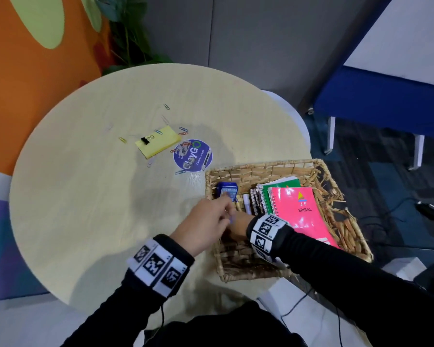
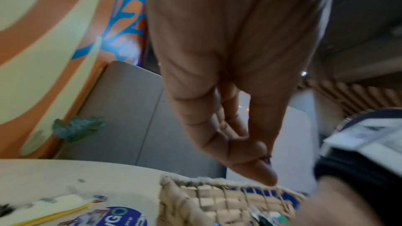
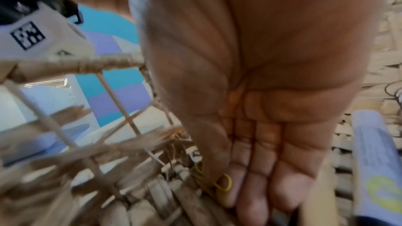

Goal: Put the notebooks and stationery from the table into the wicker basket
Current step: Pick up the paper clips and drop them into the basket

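The wicker basket (image 1: 261, 165) (image 2: 180, 188) (image 3: 97, 65) stands at the table's right edge. It holds a pink spiral notebook (image 1: 303, 209), a green notebook (image 1: 283, 184), a blue box (image 1: 227, 191) and a white tube (image 1: 246, 202) (image 3: 378, 161). My left hand (image 1: 227, 209) (image 2: 265, 166) hovers over the basket's left rim, thumb and fingers pinched together on what looks like a small paper clip. My right hand (image 1: 238, 225) (image 3: 250, 195) lies inside the basket, palm up with straight fingers, half hidden under the left hand. A yellow paper clip (image 3: 224, 183) rests at its thumb tip.
On the round table (image 1: 85, 196) lie a yellow sticky pad (image 1: 158, 144) (image 2: 63, 210) with a black binder clip (image 1: 145, 140), several scattered paper clips (image 1: 183, 128) and a round blue sticker (image 1: 192, 155) (image 2: 117, 216). A blue bench (image 1: 386, 103) stands at the right.
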Tool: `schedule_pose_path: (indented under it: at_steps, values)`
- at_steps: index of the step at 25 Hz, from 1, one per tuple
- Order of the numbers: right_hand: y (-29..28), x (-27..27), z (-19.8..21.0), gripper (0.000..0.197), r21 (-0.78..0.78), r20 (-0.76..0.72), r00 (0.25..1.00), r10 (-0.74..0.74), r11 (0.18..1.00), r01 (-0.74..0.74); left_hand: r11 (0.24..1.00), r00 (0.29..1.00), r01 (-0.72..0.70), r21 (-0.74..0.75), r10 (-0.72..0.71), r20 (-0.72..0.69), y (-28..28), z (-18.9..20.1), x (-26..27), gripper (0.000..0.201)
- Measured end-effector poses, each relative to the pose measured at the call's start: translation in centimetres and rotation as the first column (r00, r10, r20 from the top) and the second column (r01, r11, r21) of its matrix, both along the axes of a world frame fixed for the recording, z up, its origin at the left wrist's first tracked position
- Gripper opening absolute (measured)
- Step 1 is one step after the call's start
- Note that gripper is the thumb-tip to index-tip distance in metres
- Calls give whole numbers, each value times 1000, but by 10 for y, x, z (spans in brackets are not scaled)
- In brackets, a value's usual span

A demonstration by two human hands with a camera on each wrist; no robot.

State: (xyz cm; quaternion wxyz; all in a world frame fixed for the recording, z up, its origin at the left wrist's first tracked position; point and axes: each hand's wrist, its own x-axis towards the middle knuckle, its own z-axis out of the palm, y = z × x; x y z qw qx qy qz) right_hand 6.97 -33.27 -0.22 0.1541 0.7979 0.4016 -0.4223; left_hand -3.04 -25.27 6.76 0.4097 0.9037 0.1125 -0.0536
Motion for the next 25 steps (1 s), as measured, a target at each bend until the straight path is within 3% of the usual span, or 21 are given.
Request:
schedule_pose_path:
  at_steps: [2,4,6,9,12,14,17,21,23,25]
  values:
    - [2,-3,4,33,-6,29,997,-70,998,70,994,996,65,93,-58,-72,-18,-6,5,19]
    - [2,5,2,18,5,-11,996,-90,996,90,951,967,183,250,-128,-220,-32,-11,14,27]
    - [-2,11,8,25,34,-48,995,-90,995,91,885,920,310,347,-188,-344,-41,-17,20,26]
    - [-14,24,27,22,160,-35,983,-179,970,182,802,858,432,412,-226,-460,-48,-24,33,25]
    - [-32,39,45,13,367,-52,959,-279,888,278,704,731,583,406,-236,-640,-58,-37,48,31]
    - [-47,41,54,17,434,-94,930,-356,826,360,694,751,572,437,-230,-619,-62,-42,53,35]
    - [-61,36,61,16,469,-123,934,-336,809,353,746,751,542,387,-224,-621,-67,-57,50,32]
    - [-64,39,54,17,463,-125,932,-340,811,358,768,564,603,218,-216,-797,-64,-101,63,13]
    - [-61,41,52,17,471,-106,937,-332,813,342,821,632,537,195,-238,-738,-55,-73,69,26]
    - [-57,43,49,15,492,-81,952,-295,819,295,836,764,472,280,-230,-602,-47,-24,58,22]
